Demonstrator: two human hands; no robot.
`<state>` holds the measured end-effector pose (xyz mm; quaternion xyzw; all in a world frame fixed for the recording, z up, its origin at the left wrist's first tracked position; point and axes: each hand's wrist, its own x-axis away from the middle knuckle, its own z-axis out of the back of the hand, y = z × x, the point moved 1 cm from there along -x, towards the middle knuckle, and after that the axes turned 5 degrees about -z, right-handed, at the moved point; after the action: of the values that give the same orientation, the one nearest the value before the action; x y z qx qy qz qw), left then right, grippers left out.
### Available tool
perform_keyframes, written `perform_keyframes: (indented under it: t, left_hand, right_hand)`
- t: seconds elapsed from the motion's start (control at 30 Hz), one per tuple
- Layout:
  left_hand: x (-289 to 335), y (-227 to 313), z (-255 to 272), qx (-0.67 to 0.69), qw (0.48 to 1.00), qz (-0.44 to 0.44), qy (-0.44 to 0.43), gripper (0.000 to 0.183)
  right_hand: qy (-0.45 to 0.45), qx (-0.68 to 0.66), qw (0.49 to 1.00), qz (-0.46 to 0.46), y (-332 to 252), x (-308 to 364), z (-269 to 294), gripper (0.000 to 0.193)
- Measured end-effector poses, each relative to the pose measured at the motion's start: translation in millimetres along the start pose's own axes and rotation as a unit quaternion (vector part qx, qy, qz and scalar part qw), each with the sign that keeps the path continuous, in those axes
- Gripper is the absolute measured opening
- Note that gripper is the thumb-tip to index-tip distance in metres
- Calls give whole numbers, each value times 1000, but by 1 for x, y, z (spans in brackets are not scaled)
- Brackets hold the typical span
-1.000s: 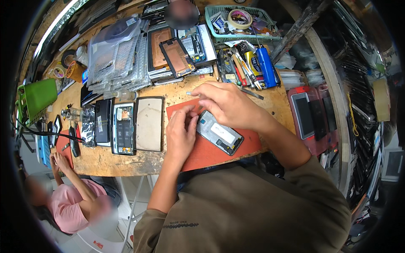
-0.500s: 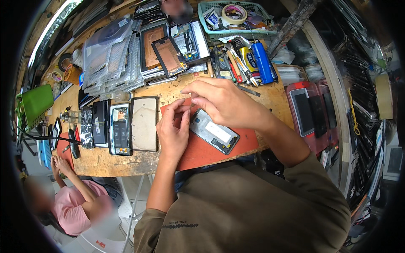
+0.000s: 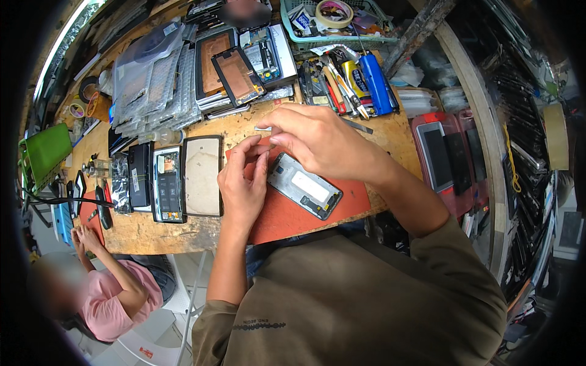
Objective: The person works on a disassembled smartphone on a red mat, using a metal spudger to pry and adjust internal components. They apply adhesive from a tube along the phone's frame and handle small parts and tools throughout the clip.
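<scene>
A grey metal phone frame (image 3: 288,177) with a white rectangle in its middle lies tilted on the red-orange mat (image 3: 268,226). Just left of it, my left hand (image 3: 243,186) has its fingers bent and their tips drawn together. My right hand (image 3: 320,140) reaches over the top of the phone frame, thumb and fingers pinched close to the left fingertips. Whatever the two hands pinch is too small and too covered to name. A small pale edge peeks out beneath the right fingers.
Left of the mat sit a beige panel (image 3: 202,177), an opened phone (image 3: 168,186) and a dark phone (image 3: 140,177). Behind are bubble-wrap sleeves (image 3: 149,91), hand tools (image 3: 336,85) and a teal basket (image 3: 384,41). Someone in a pink shirt (image 3: 116,299) sits at the lower left.
The bench has shifted slightly left and up in view. Both hands keep their pinch near each other, and a pale edge now shows below my right fingers.
</scene>
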<state>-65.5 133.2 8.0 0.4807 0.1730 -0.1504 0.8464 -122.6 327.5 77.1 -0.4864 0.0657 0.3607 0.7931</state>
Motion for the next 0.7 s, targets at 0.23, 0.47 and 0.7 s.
perform_keyframes:
  t: [0.23, 0.47, 0.7]
  left_hand:
    - [-1, -1, -5, 24, 1000, 6, -2, 39]
    - [-2, -2, -15, -29, 998, 0, -55, 30]
    - [-1, -9, -16, -1, 995, 54, -78, 20]
  right_hand:
    - [-22, 15, 1000, 6, 1, -2, 4, 15]
    - [-107, 112, 988, -14, 7, 1, -4, 16]
    - [-172, 100, 980, 1, 25, -2, -17, 24]
